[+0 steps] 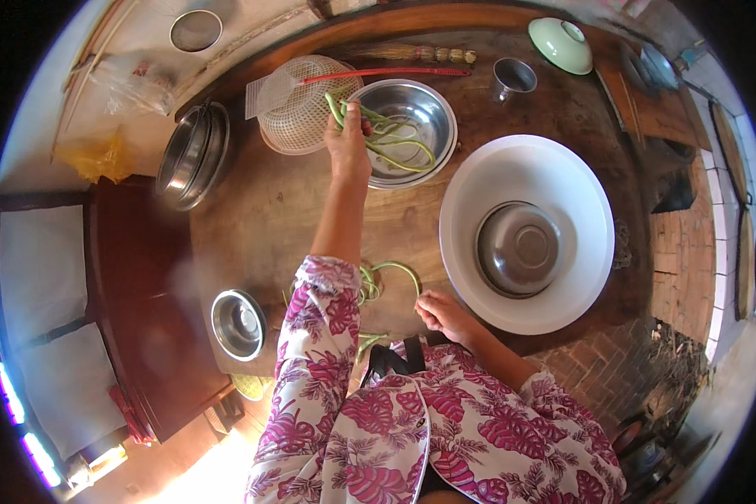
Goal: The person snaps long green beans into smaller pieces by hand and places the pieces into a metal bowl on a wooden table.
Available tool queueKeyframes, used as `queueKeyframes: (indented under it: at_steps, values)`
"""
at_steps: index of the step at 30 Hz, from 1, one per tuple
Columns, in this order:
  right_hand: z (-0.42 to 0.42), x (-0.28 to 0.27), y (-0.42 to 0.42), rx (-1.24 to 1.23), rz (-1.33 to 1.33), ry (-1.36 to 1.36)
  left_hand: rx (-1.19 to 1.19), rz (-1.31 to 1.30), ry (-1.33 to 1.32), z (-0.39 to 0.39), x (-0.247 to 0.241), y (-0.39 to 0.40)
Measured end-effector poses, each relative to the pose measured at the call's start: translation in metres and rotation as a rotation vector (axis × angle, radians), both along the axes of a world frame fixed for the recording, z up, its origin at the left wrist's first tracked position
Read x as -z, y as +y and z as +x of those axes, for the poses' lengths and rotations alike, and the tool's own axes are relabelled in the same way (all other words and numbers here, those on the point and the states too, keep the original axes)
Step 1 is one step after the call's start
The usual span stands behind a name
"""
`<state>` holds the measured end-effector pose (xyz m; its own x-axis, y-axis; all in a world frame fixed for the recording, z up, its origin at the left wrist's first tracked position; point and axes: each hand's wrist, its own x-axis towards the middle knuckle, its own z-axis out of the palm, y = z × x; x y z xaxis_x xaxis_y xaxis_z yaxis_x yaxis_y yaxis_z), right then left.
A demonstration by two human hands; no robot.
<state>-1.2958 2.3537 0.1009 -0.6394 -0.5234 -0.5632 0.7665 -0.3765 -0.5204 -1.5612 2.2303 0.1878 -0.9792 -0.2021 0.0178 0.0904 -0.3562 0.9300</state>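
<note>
My left hand (349, 135) is reached out over the left rim of a stainless steel basin (438, 116), with green long beans (419, 165) in its grip; some of them loop down into the basin. Near my body, my right hand (441, 313) pinches the end of another long bean (409, 272), which curves left across the wooden table (403, 220). More beans lie partly hidden behind my left sleeve. Just right of my right hand stands a big white plastic tub (457, 189) with an upturned metal bowl (523, 249) in it.
An upturned plastic colander (290, 129), a red-handled fly swatter (384, 72) and a straw brush (409, 53) lie at the back. A metal mug (515, 77) and a pale green lid (559, 45) stand back right. A small steel bowl (218, 324) sits near the left edge; steel pans (192, 154) stand farther back.
</note>
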Motion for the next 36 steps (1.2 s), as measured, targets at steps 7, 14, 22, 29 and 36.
queueKeyframes:
  at_steps: [7,14,22,29,36]
  values:
    - [0.0,-0.01,-0.004,-0.005,-0.001,-0.011,0.34,-1.347,-0.125,-0.013,0.049,-0.033]
    - [0.003,-0.002,-0.01,-0.086,0.014,0.011,0.43,-1.922,0.052,0.011,0.021,-0.024]
    - [0.001,0.017,-0.009,-0.09,0.115,0.026,0.19,-1.673,0.088,0.036,0.048,-0.032]
    - [-0.006,0.027,-0.006,-0.11,0.112,0.05,-0.01,-1.053,0.002,0.076,0.072,-0.048]
    - [0.003,0.034,-0.011,-0.172,0.119,0.056,-0.175,-1.004,-0.285,0.055,0.1,-0.077]
